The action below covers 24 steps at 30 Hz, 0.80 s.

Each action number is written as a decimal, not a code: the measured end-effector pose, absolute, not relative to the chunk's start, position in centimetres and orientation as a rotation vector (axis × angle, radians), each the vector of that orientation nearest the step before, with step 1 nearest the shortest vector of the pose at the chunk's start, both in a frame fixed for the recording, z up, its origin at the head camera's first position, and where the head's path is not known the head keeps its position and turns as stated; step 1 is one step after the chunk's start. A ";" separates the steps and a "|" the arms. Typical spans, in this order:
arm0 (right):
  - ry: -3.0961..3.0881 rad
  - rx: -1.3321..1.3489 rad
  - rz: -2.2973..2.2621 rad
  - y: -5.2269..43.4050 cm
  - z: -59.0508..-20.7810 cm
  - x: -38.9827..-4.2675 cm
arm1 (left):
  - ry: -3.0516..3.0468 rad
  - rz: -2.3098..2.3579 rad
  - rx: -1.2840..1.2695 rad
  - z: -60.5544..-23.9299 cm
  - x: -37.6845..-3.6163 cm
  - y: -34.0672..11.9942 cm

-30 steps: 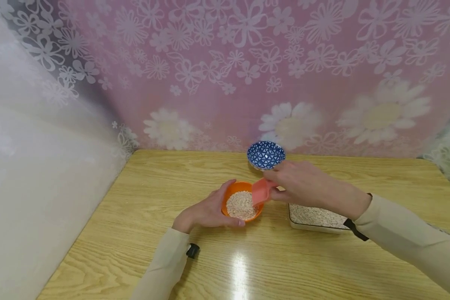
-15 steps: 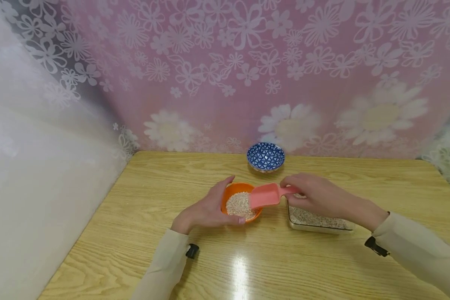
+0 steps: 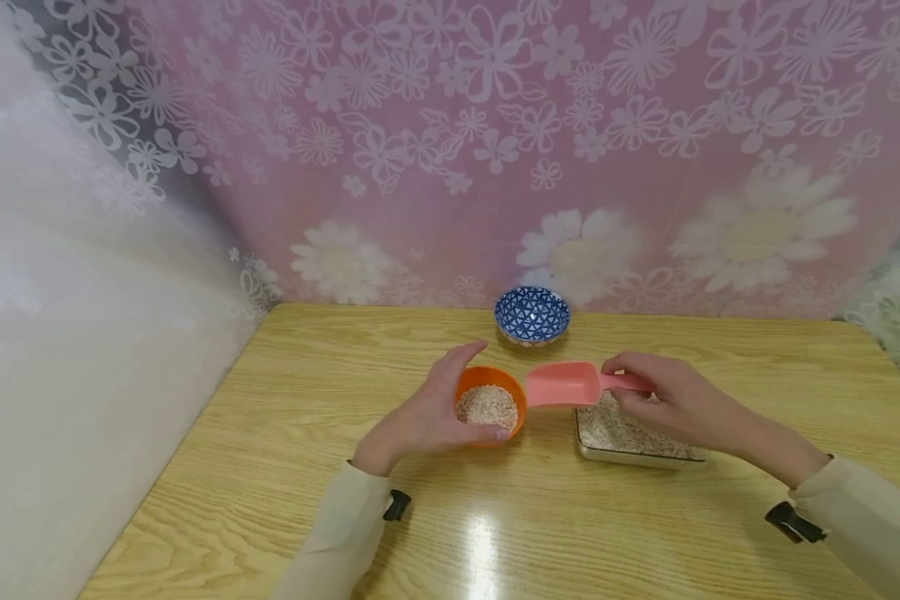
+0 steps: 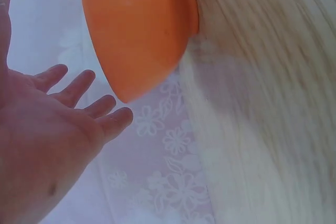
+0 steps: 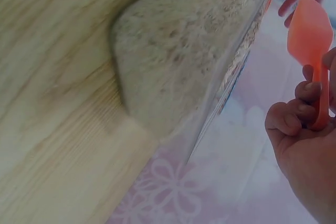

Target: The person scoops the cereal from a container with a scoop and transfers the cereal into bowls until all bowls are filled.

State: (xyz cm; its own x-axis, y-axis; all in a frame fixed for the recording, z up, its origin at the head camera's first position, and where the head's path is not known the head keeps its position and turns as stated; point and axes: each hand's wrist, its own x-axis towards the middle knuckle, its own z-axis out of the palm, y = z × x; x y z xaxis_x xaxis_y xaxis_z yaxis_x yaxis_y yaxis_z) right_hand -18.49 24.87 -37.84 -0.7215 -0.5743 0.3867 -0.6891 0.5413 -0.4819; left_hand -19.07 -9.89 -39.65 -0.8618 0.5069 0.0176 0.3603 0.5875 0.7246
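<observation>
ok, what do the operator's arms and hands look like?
Left sleeve and right sleeve: long, plain cream, ending near the wrists. A small black fitting shows at each cuff. Left hand and right hand: no gloves.

No legible text, labels or numbers.

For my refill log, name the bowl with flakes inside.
The orange bowl by the left hand: pale flakes lie in it, while the blue-and-white patterned bowl shows none.
</observation>
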 end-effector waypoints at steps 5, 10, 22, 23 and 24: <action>-2.537 1.040 0.910 26.6 -38.2 -18.0 | 2.641 1.131 0.775 -39.6 -18.9 -9.4; -2.501 1.000 0.921 28.2 -38.8 -17.8 | 2.623 1.142 0.775 -39.4 -18.7 -8.6; -2.540 0.937 0.904 30.7 -40.7 -17.2 | 2.567 1.147 0.875 -38.9 -18.4 -5.0; -2.544 0.939 0.908 30.8 -40.8 -17.2 | 2.566 1.146 0.886 -38.9 -18.3 -4.8; -2.545 0.949 0.911 30.9 -40.9 -17.3 | 2.565 1.145 0.895 -38.9 -18.3 -4.5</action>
State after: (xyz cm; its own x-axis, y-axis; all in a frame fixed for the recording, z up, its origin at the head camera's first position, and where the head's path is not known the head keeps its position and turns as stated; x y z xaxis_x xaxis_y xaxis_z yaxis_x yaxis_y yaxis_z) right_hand -17.25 30.86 -40.92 -0.7466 -0.4907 0.4492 -0.6643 0.5863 -0.4637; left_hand -18.27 -4.49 -38.86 -0.7989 0.5978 0.0662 0.4485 0.5188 0.7278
